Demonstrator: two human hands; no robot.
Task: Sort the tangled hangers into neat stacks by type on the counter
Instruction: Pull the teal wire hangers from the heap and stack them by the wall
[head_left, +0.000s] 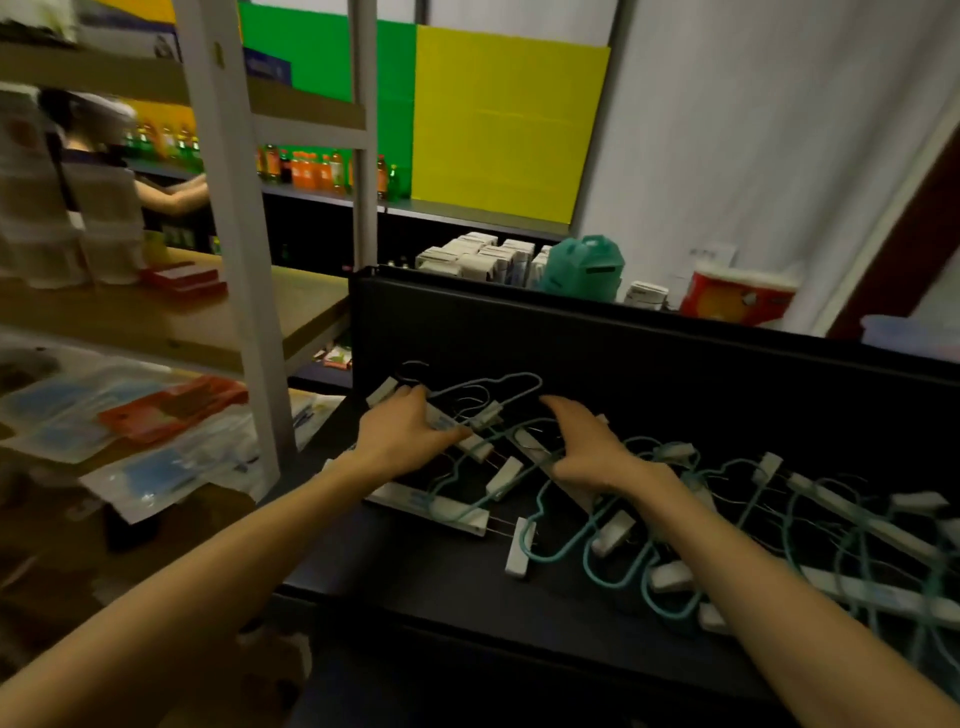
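Your left hand (410, 431) pinches a white clip bar (447, 422); your right hand (587, 447) rests loosely curled on the teal hangers (613, 558), grip unclear. Pin the pile, then slide one hanger free along the counter (441, 577).

Two hands (415, 434) reach over one dark tabletop (447, 571). The teal wire hangers (613, 551) lie tangled, at least six, too knotted for an exact count. White clip bars (431, 506) number at least four; the right end blurs. Far behind stand one teal box (584, 267), one red-and-white pack (737, 296), roughly a dozen bottles (311, 169) and one other person (104, 156) on the left.
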